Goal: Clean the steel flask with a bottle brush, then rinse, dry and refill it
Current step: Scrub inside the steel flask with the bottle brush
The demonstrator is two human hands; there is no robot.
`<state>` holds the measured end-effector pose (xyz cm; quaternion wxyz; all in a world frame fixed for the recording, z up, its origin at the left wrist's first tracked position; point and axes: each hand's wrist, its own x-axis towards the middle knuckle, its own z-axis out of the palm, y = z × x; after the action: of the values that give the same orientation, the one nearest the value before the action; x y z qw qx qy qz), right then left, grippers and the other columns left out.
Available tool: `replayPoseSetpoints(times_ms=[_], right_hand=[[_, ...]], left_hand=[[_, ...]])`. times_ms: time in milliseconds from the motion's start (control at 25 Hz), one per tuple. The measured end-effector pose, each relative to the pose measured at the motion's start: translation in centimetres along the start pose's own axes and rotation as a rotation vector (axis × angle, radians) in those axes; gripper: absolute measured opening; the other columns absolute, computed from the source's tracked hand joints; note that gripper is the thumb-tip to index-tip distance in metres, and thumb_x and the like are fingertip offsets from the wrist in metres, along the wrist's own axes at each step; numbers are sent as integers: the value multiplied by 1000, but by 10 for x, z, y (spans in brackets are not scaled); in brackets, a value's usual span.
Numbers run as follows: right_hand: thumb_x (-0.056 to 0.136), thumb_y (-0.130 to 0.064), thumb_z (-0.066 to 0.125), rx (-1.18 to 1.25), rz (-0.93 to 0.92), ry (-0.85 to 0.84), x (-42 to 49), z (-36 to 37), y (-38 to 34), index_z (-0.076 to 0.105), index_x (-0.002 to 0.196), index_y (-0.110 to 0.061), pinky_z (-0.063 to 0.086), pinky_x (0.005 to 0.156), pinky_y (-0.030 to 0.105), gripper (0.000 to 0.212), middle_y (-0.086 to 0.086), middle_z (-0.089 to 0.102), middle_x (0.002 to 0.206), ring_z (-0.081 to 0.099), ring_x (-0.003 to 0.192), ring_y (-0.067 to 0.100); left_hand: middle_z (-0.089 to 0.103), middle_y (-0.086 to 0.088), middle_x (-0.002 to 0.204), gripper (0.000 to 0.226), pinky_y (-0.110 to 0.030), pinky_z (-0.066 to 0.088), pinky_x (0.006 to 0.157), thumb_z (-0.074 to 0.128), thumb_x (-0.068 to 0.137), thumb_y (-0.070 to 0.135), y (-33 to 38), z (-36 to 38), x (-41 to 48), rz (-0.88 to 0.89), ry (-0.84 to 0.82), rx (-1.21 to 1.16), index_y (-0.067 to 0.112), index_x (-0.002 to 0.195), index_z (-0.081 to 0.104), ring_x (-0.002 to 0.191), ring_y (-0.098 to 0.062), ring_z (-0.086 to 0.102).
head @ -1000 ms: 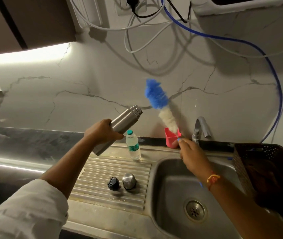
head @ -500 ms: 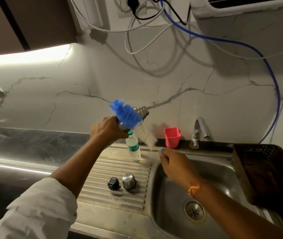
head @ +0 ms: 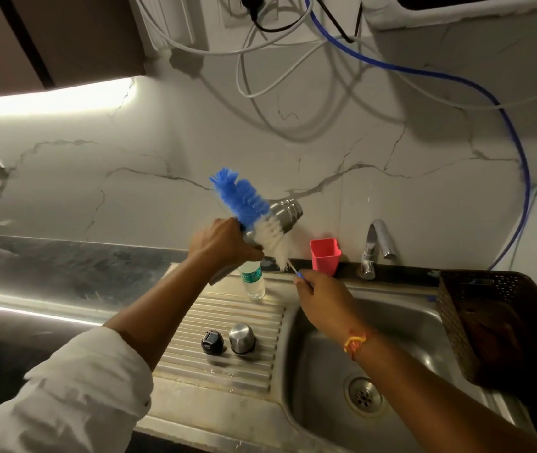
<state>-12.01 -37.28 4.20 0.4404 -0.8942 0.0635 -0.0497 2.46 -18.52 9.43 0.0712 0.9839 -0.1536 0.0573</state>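
Note:
My left hand (head: 223, 245) grips the steel flask (head: 285, 212) around its body, held tilted above the drainboard with its open mouth pointing up and right. My right hand (head: 321, 297) pinches the thin handle of the bottle brush (head: 249, 207). The brush's blue and white bristles lie across the outside of the flask, tip pointing up and left. The flask's black stopper (head: 211, 342) and steel cap (head: 242, 338) stand side by side on the ribbed drainboard (head: 195, 354).
A small plastic water bottle (head: 252, 282) stands on the drainboard under the flask. A red cup (head: 325, 256) and the tap (head: 375, 246) sit behind the steel sink (head: 326, 371). A dark woven basket (head: 495, 322) rests on the sink's right edge.
The brush swung from upright near the red cup leftward, and its bristles now lie across the flask. My right hand followed to the left. My left hand kept hold of the flask.

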Motion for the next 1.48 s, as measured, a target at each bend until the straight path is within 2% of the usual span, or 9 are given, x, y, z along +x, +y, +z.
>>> replayPoseSetpoints(times_ms=[80, 240, 360, 480, 600, 760, 960, 1240, 1480], right_hand=[[104, -37, 45, 25, 1, 9, 4, 1, -3, 62, 128, -23, 48, 78, 27, 33, 2, 68, 106, 61, 91, 15], [104, -41, 43, -17, 12, -85, -15, 6, 20, 64, 105, -29, 55, 78, 35, 24, -8, 63, 82, 60, 77, 8], [103, -41, 44, 63, 13, 2, 6, 7, 3, 64, 122, -23, 53, 80, 33, 33, -4, 67, 97, 62, 87, 11], [103, -42, 44, 28, -4, 7, 8, 7, 9, 65, 121, -25, 51, 77, 30, 32, -3, 68, 98, 60, 84, 10], [103, -44, 43, 39, 31, -77, -9, 8, 25, 65, 103, -31, 56, 75, 36, 26, -8, 64, 80, 61, 75, 9], [104, -39, 45, 329, 15, 18, -15, 10, 3, 67, 107, -31, 41, 61, 17, 24, -17, 57, 67, 53, 64, 0], [105, -30, 43, 637, 343, -114, -29, -4, 3, 69, 101, -20, 22, 39, 21, 27, -5, 38, 53, 29, 40, 7], [103, -24, 46, 565, 366, -277, -15, -28, -29, 69, 103, -20, 24, 42, 23, 24, -2, 41, 61, 31, 47, 8], [105, -27, 44, 549, 344, -417, -30, -42, -30, 67, 109, -16, 24, 41, 21, 26, -3, 41, 59, 31, 46, 7]], left_hand=[[66, 6, 90, 50, -23, 49, 68, 74, 81, 65, -3, -1, 5, -4, -7, -74, 26, 109, 60, 79, -8, 63], [67, 2, 85, 51, -23, 49, 69, 72, 84, 61, -24, -11, 14, -78, 5, -165, 16, 107, 65, 80, -11, 65], [67, 3, 89, 52, -25, 53, 74, 73, 81, 66, -5, 1, 8, 16, -81, -133, 22, 106, 62, 81, -9, 65], [67, -1, 94, 53, -28, 54, 75, 77, 80, 60, -15, -13, 11, -99, -67, -331, 18, 107, 60, 85, -13, 65], [67, -6, 98, 52, -31, 54, 74, 79, 80, 55, -34, -21, 10, -244, -96, -461, 16, 107, 58, 87, -18, 66], [67, -11, 105, 65, -33, 57, 70, 79, 81, 53, -29, -7, 2, -361, -156, -767, 12, 122, 53, 91, -25, 68], [63, -9, 111, 71, -41, 60, 79, 80, 82, 48, -35, -13, -6, -334, -24, -980, 16, 134, 44, 97, -26, 68], [55, 4, 111, 64, -17, 49, 66, 82, 84, 38, -4, -5, -19, 57, -86, -640, 19, 131, 44, 89, -7, 59], [52, -2, 121, 76, -14, 43, 67, 85, 79, 42, -10, -10, -13, 109, -64, -445, 13, 134, 42, 97, -15, 57]])
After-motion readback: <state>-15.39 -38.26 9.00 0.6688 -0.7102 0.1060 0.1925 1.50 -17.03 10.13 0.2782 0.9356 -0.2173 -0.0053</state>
